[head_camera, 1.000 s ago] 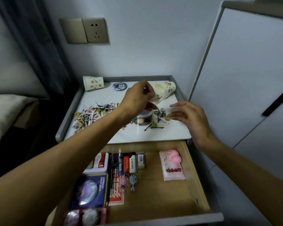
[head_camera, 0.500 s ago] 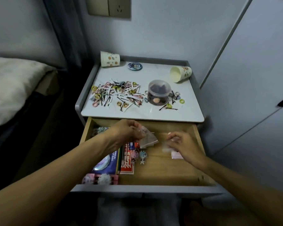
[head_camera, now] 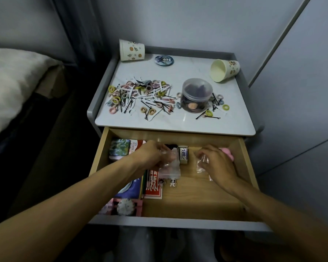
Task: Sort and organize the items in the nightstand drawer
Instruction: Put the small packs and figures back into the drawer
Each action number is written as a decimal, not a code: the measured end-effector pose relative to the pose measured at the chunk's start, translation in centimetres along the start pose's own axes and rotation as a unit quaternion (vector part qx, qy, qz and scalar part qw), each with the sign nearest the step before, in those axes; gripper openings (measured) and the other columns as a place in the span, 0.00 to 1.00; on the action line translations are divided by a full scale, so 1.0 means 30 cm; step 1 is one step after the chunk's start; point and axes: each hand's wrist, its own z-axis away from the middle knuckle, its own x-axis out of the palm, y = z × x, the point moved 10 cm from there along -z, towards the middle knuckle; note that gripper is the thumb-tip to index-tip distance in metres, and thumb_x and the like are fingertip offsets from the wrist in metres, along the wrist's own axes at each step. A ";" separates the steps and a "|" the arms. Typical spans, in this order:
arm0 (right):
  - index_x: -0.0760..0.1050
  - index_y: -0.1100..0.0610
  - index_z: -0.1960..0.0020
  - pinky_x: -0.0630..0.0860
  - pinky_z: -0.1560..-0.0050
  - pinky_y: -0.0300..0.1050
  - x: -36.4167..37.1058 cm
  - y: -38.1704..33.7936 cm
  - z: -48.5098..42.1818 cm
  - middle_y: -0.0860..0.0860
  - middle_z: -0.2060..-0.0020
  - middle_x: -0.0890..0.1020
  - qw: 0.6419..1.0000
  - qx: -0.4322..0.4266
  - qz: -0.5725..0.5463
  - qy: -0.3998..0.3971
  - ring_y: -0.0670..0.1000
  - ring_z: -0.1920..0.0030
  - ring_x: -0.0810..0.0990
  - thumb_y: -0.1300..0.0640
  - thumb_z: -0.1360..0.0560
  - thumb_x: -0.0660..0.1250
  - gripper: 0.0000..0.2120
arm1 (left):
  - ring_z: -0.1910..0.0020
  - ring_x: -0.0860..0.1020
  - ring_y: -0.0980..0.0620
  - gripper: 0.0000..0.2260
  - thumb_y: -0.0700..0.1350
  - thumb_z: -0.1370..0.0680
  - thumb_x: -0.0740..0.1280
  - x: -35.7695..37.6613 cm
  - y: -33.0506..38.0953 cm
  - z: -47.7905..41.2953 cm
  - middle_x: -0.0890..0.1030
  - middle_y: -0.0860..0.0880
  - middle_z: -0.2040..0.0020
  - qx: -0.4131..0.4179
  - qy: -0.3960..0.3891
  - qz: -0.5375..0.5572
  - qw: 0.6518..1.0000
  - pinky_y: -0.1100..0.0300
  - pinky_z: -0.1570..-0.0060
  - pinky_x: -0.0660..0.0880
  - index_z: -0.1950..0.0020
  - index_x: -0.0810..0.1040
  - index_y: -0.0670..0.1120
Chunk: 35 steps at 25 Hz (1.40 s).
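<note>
1. Far left: bed (head_camera: pixel 11 82) with a pale, fuzzy cover; dark gap between it and the nightstand (head_camera: pixel 95 103).
2. Nightstand top, left rear: paper cup (head_camera: pixel 131 50) with spotted print, lying on its side. Just right of it, a round badge (head_camera: pixel 164 60) lies flat.
3. Top, left to centre: loose scatter of small coloured hair ties (head_camera: pixel 140 97), black bobby pins and white strips, all mixed together.
4. Top, centre-right: clear lidded jar (head_camera: pixel 196 94), upright, dark contents. A few more ties and pins lie around its base.
5. Top, right rear: second paper cup (head_camera: pixel 224 70) on its side, mouth towards the camera.
6. Open drawer (head_camera: pixel 187 201) below, wooden floor. Left part holds a patterned tin (head_camera: pixel 119 148), a blue booklet (head_camera: pixel 129 188), a red-and-white packet (head_camera: pixel 153 188) and a pink frame (head_camera: pixel 125 207) at the front corner.
7. Left hand (head_camera: pixel 150 157) over the drawer's left-centre; grip pinching the top of a small clear plastic bag (head_camera: pixel 169 165), which hangs down over the red packet. Two tiny figure charms (head_camera: pixel 168 182) show just under the bag.
8. Small white box (head_camera: pixel 183 155) with blue letters lies between the two hands.
9. Right hand (head_camera: pixel 216 163) over the drawer's right-centre; grip closed on a second clear bag (head_camera: pixel 202 164), crumpled at the fingertips.
10. Pink object (head_camera: pixel 228 153) partly hidden behind the right hand, near the drawer's back right.
11. Far right: pale cabinet door (head_camera: pixel 301 91).
</note>
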 end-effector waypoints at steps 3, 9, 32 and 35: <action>0.80 0.46 0.50 0.64 0.44 0.40 -0.003 -0.003 -0.020 0.40 0.48 0.80 1.000 0.005 0.005 -0.002 0.45 0.50 0.80 0.53 0.32 0.77 0.12 | 0.57 0.84 0.44 0.09 0.37 0.24 0.70 0.019 0.006 0.009 0.84 0.40 0.53 0.003 -0.004 0.027 1.000 0.56 0.55 0.82 0.45 0.77 0.39; 0.80 0.48 0.50 0.77 0.53 0.46 -0.034 -0.001 -0.034 0.43 0.51 0.81 1.000 -0.011 0.006 0.010 0.48 0.52 0.81 0.55 0.30 0.75 0.10 | 0.61 0.82 0.48 0.07 0.38 0.23 0.69 0.044 0.033 0.005 0.84 0.41 0.56 0.019 -0.001 0.059 0.998 0.59 0.59 0.81 0.47 0.78 0.38; 0.74 0.60 0.42 0.81 0.57 0.43 -0.007 -0.177 0.132 0.56 0.49 0.85 0.764 0.217 -0.600 -0.094 0.52 0.53 0.86 0.62 0.25 0.70 0.13 | 0.69 0.80 0.55 0.10 0.43 0.21 0.67 0.065 0.046 -0.003 0.82 0.48 0.66 0.067 0.058 0.113 0.990 0.63 0.68 0.76 0.54 0.82 0.38; 0.72 0.58 0.38 0.80 0.61 0.41 -0.019 -0.153 0.123 0.57 0.49 0.84 0.782 0.220 -0.580 -0.067 0.54 0.58 0.86 0.66 0.25 0.70 0.17 | 0.63 0.83 0.50 0.06 0.37 0.28 0.74 0.061 0.032 -0.014 0.84 0.45 0.61 0.048 0.048 0.093 0.993 0.59 0.62 0.79 0.54 0.81 0.39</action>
